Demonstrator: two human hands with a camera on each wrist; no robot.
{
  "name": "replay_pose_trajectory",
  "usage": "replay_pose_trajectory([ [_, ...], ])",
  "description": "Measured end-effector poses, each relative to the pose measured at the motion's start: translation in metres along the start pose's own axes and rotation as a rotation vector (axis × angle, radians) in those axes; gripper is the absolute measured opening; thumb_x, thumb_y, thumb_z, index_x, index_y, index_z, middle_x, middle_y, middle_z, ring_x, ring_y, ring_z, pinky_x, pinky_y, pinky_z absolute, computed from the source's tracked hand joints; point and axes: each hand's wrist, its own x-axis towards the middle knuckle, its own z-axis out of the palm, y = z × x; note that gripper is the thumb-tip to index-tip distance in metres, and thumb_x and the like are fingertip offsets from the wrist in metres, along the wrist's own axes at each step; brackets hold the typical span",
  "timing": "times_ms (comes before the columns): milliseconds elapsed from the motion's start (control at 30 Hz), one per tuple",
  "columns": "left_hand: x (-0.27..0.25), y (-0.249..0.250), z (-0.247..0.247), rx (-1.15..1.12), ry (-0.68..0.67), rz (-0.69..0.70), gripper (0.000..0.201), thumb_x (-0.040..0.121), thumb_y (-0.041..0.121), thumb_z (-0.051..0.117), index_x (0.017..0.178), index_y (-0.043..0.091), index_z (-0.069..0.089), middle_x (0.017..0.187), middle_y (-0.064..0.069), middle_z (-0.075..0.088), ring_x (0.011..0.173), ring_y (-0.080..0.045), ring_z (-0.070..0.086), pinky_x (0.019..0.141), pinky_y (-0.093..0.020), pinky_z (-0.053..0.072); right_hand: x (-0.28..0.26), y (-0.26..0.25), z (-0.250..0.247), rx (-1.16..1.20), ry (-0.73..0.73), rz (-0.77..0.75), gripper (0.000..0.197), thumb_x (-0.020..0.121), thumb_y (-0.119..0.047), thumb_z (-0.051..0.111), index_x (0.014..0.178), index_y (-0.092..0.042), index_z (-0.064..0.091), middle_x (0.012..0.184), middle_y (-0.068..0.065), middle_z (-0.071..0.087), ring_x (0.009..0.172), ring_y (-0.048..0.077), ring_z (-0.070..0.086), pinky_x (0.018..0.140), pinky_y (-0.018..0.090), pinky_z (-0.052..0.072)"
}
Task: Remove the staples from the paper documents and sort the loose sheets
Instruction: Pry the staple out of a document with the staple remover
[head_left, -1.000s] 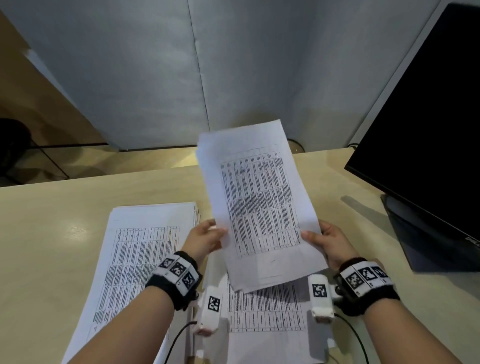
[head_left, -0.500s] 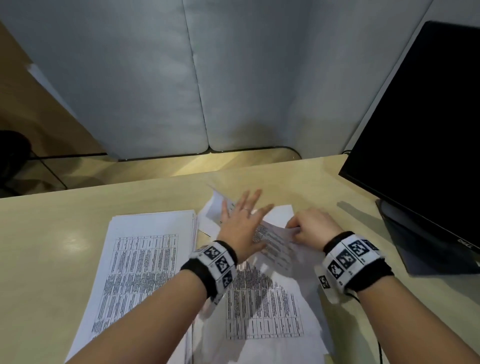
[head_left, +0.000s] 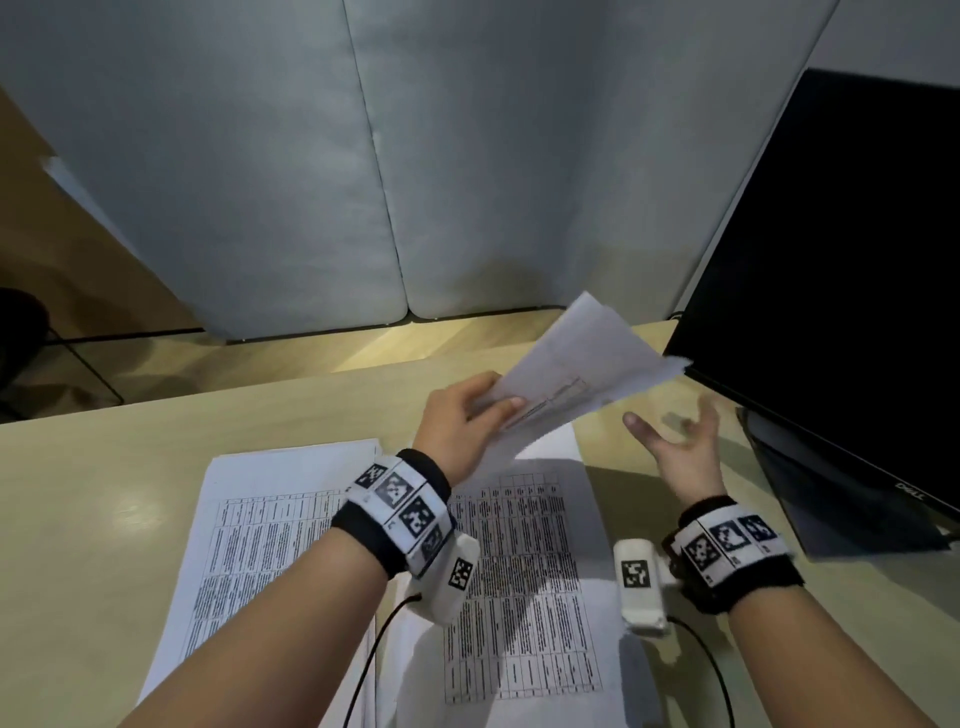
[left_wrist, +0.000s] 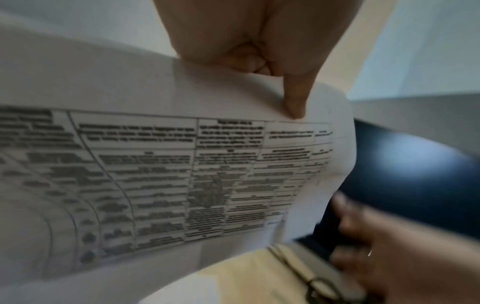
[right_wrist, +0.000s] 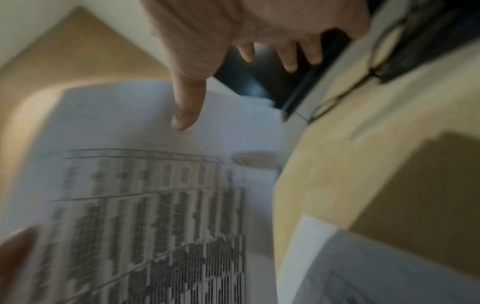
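Observation:
My left hand (head_left: 467, 415) grips a white printed sheet (head_left: 582, 374) by one end and holds it up in the air above the desk, tilted toward the monitor. In the left wrist view the thumb (left_wrist: 294, 100) presses on the sheet (left_wrist: 182, 164) over its printed table. My right hand (head_left: 680, 441) hovers palm up just right of the sheet, fingers spread, holding nothing. Below both hands lies a sheet with a printed table (head_left: 519, 571), flat on the desk. A stack of printed sheets (head_left: 260, 530) lies to its left.
A black monitor (head_left: 841, 291) stands at the right, its base (head_left: 831, 499) on the pale wooden desk (head_left: 104, 493). Grey partition panels (head_left: 363, 156) close off the far side. Cables run from the wrist cameras toward the near edge. A pair of glasses (left_wrist: 319, 288) lies near the monitor.
Half a second ago both hands pressed on paper lying on the desk. Now the left hand has lifted a sheet up and rightward, and the right hand has let go and opened.

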Motion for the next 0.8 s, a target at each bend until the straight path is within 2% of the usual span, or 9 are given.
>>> replay_pose_trajectory([
  [100,-0.002,0.012,-0.002,-0.301,0.035,-0.014,0.01,0.087,0.002,0.057,0.087,0.011,0.061,0.071,0.007,0.069,0.065,-0.002,0.064,0.06,-0.016,0.05,0.002,0.015,0.003,0.222,-0.222,0.16,0.074,0.084,-0.023,0.067,0.145,-0.025,0.025,0.134,0.007,0.049,0.12,0.019,0.045,0.099,0.038,0.032],
  [200,0.0,0.014,-0.003,-0.404,0.068,-0.035,0.011,0.088,0.003,0.055,0.094,0.009,0.061,0.078,0.006,0.072,0.074,-0.007,0.067,0.069,-0.02,0.054,0.003,0.017,0.014,0.286,-0.31,0.104,0.068,0.077,-0.013,0.074,0.136,-0.02,0.039,0.111,0.007,0.056,0.098,0.016,0.054,0.087,0.029,0.037],
  [267,-0.001,0.011,-0.003,-0.424,0.118,-0.064,0.01,0.089,0.007,0.055,0.094,0.012,0.061,0.082,0.005,0.071,0.077,-0.008,0.068,0.071,-0.022,0.055,0.001,0.015,0.023,0.278,-0.35,0.07,0.065,0.067,-0.024,0.082,0.121,-0.018,0.048,0.099,0.009,0.058,0.088,0.017,0.059,0.076,0.025,0.043],
  [333,-0.002,0.005,-0.006,-0.417,0.182,-0.104,0.009,0.09,0.007,0.054,0.089,0.014,0.06,0.083,0.004,0.069,0.074,-0.006,0.067,0.071,-0.021,0.056,0.003,0.019,0.027,0.294,-0.373,0.052,0.061,0.051,-0.038,0.088,0.096,-0.014,0.056,0.083,0.006,0.067,0.074,0.017,0.065,0.065,0.028,0.051],
  [367,-0.002,0.001,-0.009,-0.411,0.21,-0.13,0.009,0.09,0.007,0.054,0.088,0.014,0.06,0.084,0.003,0.069,0.074,-0.005,0.067,0.071,-0.021,0.056,0.003,0.021,0.026,0.318,-0.371,0.046,0.046,0.058,-0.031,0.086,0.086,-0.011,0.056,0.072,0.003,0.069,0.063,0.015,0.066,0.059,0.029,0.052],
  [433,-0.003,-0.009,-0.015,-0.4,0.244,-0.199,0.01,0.089,0.006,0.056,0.094,0.013,0.06,0.089,0.001,0.07,0.079,-0.009,0.068,0.072,-0.022,0.056,0.004,0.025,0.021,0.306,-0.364,0.026,0.014,0.08,-0.002,0.067,0.082,-0.009,0.055,0.063,0.003,0.07,0.051,0.014,0.065,0.051,0.028,0.053],
  [567,-0.004,-0.038,-0.028,-0.219,0.239,-0.331,0.024,0.079,0.001,0.067,0.099,0.013,0.06,0.094,-0.005,0.07,0.09,-0.024,0.066,0.082,-0.033,0.053,-0.003,0.037,0.001,0.209,-0.418,0.031,0.02,0.084,0.012,0.056,0.089,-0.007,0.059,0.072,0.008,0.073,0.06,0.017,0.069,0.055,0.026,0.057],
  [667,-0.005,-0.05,-0.028,-0.141,0.271,-0.36,0.049,0.075,0.006,0.073,0.117,0.016,0.05,0.106,-0.004,0.062,0.099,-0.021,0.06,0.087,-0.03,0.047,-0.009,0.052,-0.009,0.164,-0.451,0.016,0.025,0.082,0.018,0.053,0.09,-0.004,0.063,0.078,0.004,0.074,0.073,0.014,0.068,0.068,0.018,0.055],
  [800,-0.002,-0.054,-0.025,0.11,0.294,-0.3,0.071,0.073,0.018,0.076,0.133,0.025,0.037,0.121,-0.002,0.055,0.111,-0.02,0.051,0.095,-0.033,0.041,-0.01,0.068,-0.016,0.113,-0.495,0.029,0.019,0.082,0.016,0.057,0.089,-0.001,0.062,0.074,0.0,0.073,0.072,0.011,0.068,0.068,0.014,0.052],
])
